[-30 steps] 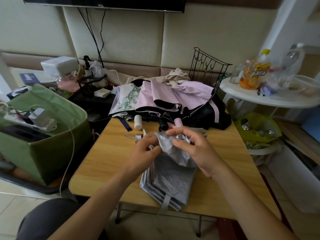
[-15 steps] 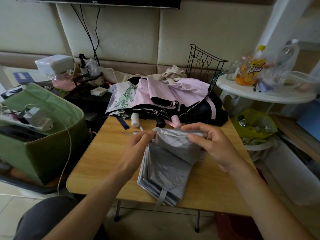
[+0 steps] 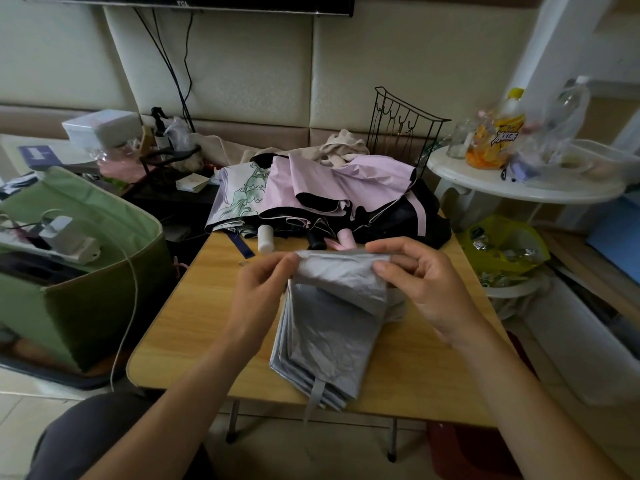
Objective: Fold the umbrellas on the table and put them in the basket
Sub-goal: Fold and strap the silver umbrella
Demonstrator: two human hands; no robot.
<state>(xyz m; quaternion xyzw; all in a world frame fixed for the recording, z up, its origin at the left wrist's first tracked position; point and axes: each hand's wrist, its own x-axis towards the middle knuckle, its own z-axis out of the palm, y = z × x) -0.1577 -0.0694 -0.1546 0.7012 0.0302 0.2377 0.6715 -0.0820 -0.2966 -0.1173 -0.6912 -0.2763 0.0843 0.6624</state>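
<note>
Your left hand [image 3: 261, 292] and right hand [image 3: 420, 289] both pinch the top fold of the grey umbrella [image 3: 329, 327], one at each end, fingers and thumbs curled onto the cloth. Against half a second ago, that top edge is drawn out wider and flatter: the hands have moved apart, the left toward the left, the right staying about where it was, and the bunched wad you held a second ago is now a smooth band stretched between them. The rest of the grey canopy hangs down from that band in flat pleats onto the bench [image 3: 194, 306], its lower end lying at the near edge, with the strap [image 3: 313, 398] dangling over it as before. At the far side of the bench the pile of pink and black umbrellas [image 3: 332, 195] lies unfolded, unchanged, with the white handle [image 3: 265, 233], black handle [image 3: 315, 240] and pink handle [image 3: 346, 237] pointing toward you just beyond the grey one. The green basket [image 3: 79, 282] stands on the floor left of the bench, well apart from your hands, with a white charger [image 3: 64, 233] and cable resting across its top. The view has tilted slightly, so the whole scene sits a little lower in frame.
</note>
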